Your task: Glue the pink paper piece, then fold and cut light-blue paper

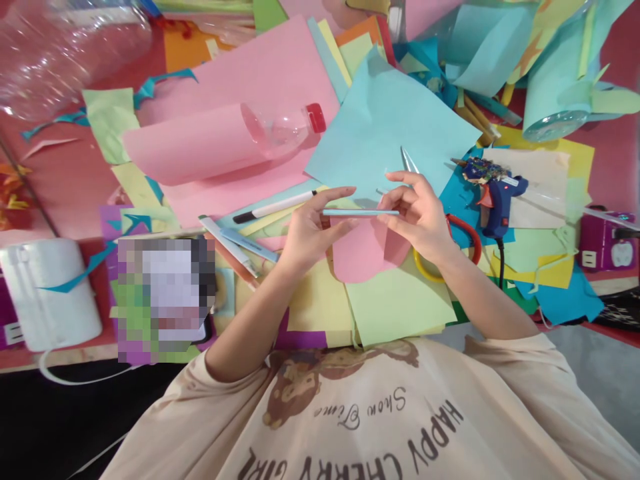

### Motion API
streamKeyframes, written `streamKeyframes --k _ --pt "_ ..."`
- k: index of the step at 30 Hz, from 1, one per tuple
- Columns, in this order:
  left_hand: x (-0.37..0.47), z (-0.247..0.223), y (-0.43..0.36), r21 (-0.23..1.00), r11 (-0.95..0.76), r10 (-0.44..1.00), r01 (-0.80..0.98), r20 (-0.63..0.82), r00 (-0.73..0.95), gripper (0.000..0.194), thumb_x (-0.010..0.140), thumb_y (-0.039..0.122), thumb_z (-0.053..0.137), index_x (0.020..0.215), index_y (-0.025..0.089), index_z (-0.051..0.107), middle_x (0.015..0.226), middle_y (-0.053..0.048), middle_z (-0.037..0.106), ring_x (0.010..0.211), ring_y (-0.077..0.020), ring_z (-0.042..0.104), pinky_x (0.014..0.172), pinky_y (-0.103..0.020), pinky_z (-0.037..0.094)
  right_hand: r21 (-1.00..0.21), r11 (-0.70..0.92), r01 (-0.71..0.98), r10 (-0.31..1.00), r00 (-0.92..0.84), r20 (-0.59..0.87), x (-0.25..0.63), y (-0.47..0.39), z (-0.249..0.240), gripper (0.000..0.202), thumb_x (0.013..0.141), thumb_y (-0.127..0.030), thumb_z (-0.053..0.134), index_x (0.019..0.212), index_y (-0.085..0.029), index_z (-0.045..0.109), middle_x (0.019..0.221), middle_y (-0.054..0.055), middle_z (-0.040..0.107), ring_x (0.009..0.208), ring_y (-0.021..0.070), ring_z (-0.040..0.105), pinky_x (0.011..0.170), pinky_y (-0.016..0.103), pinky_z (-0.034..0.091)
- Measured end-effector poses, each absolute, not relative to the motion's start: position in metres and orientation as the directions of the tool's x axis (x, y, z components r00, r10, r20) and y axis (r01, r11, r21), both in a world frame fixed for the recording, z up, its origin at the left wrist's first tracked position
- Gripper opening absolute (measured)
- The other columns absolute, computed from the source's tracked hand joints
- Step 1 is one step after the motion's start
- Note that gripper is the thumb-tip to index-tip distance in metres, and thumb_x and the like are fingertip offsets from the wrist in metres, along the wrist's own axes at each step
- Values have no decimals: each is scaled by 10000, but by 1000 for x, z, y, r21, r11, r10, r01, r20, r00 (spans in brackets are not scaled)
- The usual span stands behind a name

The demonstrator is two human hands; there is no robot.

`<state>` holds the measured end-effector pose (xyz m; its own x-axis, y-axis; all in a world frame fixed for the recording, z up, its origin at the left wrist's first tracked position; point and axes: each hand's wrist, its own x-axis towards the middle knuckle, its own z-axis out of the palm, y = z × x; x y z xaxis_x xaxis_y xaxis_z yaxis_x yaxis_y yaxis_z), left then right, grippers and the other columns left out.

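Note:
A thin light blue paper strip [360, 213], seen nearly edge-on, spans the space between my hands. Its right end is pinched by the thumb and fingers of my right hand [420, 217]. At the other end, my left hand [317, 227] holds it in the crook between thumb and index finger, whose tips stay apart. Behind and below the strip is a pink paper piece [356, 250] with a rounded lower edge. Scissors with red and yellow handles [467, 237] lie partly hidden under my right hand. A large light blue sheet [385, 120] lies beyond my hands.
A clear bottle [285, 130] wrapped in pink paper lies at upper left. The blue glue gun [497, 200] rests at right, its cord running towards me. Left of my hands are a black-capped marker [275, 207] and several pens. A white case [50, 293] stands far left.

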<state>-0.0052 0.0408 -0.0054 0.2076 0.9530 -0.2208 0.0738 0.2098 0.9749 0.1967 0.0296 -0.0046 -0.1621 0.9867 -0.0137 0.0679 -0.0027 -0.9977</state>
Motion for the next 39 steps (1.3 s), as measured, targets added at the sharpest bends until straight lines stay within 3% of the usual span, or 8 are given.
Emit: streamKeyframes --k 8,12,15,21,25,28,31,39 --pt "-7 -6 42 987 100 970 127 -125 209 425 688 429 795 1042 205 720 1052 -68 728 821 -153 691 630 -216 545 -1000 -28 9 980 -195 -29 196 29 -3 458 762 -329 778 1111 -262 489 797 -44 633 725 100 618 706 250 531" --pt "-10 -1 43 980 114 972 163 -144 188 347 721 399 765 991 187 719 1057 -64 732 815 -151 690 663 -228 554 -999 -21 40 983 -184 -28 198 30 0 531 761 -383 781 1198 -279 498 942 -6 652 825 122 649 772 279 556" --pt "-12 1 44 977 78 982 199 -110 156 321 733 388 739 980 186 706 1047 -56 735 836 -154 695 677 -230 562 -998 49 40 997 -65 46 202 35 -4 367 814 -444 720 1102 -281 561 1026 10 651 859 134 667 800 313 568" --pt "-14 -8 40 871 -69 965 487 -65 253 374 793 366 659 1140 227 658 1171 -45 706 1005 -191 694 817 -272 562 -970 177 165 963 174 206 215 47 -10 226 917 -457 577 822 -253 588 789 -14 650 682 125 631 620 289 523" --pt "-14 -10 40 725 -147 979 673 11 203 454 818 363 637 1247 225 585 1196 -60 702 1009 -206 690 837 -303 549 -875 179 450 977 24 212 224 48 0 211 934 -360 562 787 -229 638 800 11 658 771 161 633 702 335 522" --pt "-16 -10 43 655 -176 978 735 30 208 502 831 340 617 1305 205 523 1187 -82 699 981 -210 685 806 -316 549 -656 223 721 971 -107 213 228 48 0 54 831 -276 688 818 -225 672 913 44 654 928 236 603 837 425 505" --pt "-18 -12 47 623 -251 963 741 86 254 440 842 258 584 1275 198 528 1160 -83 695 1057 -220 651 856 -340 541 -510 243 825 968 -172 183 229 48 -6 46 792 -220 713 820 -218 676 962 72 624 984 273 560 904 471 474" --pt "-28 -22 55 595 -321 945 737 151 290 499 794 135 575 1282 214 506 1262 -121 582 1201 -276 557 1058 -485 450 -683 311 661 949 -259 182 221 44 3 47 832 -184 642 798 -214 632 862 37 635 844 191 571 765 345 476"
